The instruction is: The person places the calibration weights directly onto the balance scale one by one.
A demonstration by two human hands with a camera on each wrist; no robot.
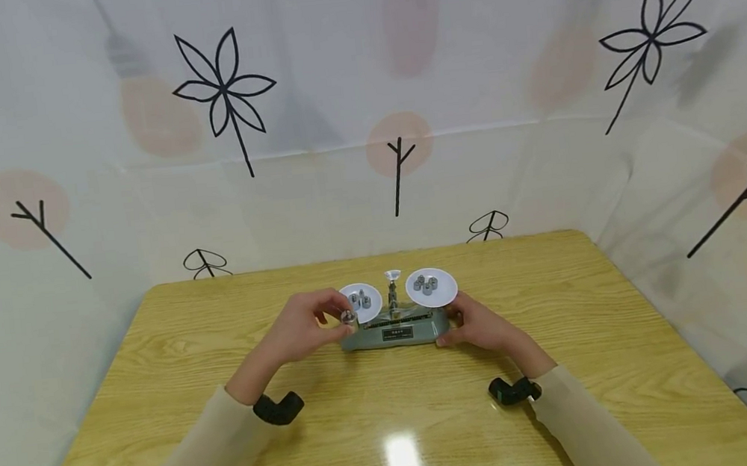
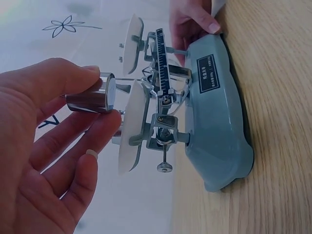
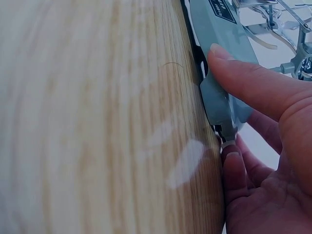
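Note:
A balance scale [image 1: 423, 329] with a blue-green base stands on the table, a label on its front. My left hand [image 1: 304, 324] pinches a shiny cylindrical metal weight [image 2: 90, 100] between thumb and fingers, just beside the left pan [image 1: 372, 291]. Several small metal weights [image 1: 367, 302] stand on that pan. The right pan [image 1: 447, 288] holds several weights [image 1: 427, 288] too and sits a little higher in the head view. My right hand [image 3: 287, 126] grips the right end of the base, thumb on its front, the other fingers curled at the end and partly hidden behind it.
The wooden table [image 1: 220, 323] extends around the scale on all sides. A patterned cloth [image 1: 316, 193] hangs behind it and along both sides. A black band device [image 1: 278, 408] sits on each wrist.

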